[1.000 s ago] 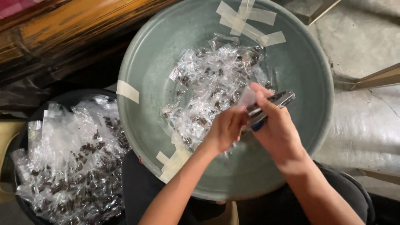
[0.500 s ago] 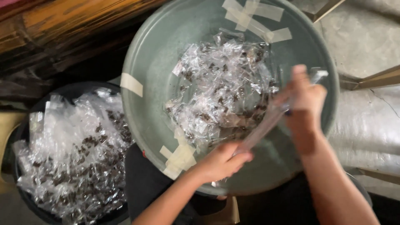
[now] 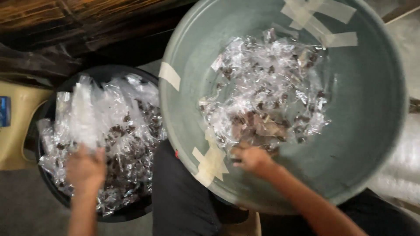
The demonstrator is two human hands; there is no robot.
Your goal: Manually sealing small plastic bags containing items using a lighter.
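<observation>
Left hand (image 3: 85, 168) rests over the pile of clear packets (image 3: 105, 140) in the black tub (image 3: 131, 214), fingers spread and blurred; can't tell if it has hold of anything. Right hand (image 3: 251, 158) reaches into the near edge of the loose packets (image 3: 267, 96) in the big green basin (image 3: 367, 131), fingers curled among them, grip unclear. Judging by the piles: the tub is heaped full, while a good mound is left mid-basin. Tape patches (image 3: 210, 164) on the basin's near wall.
</observation>
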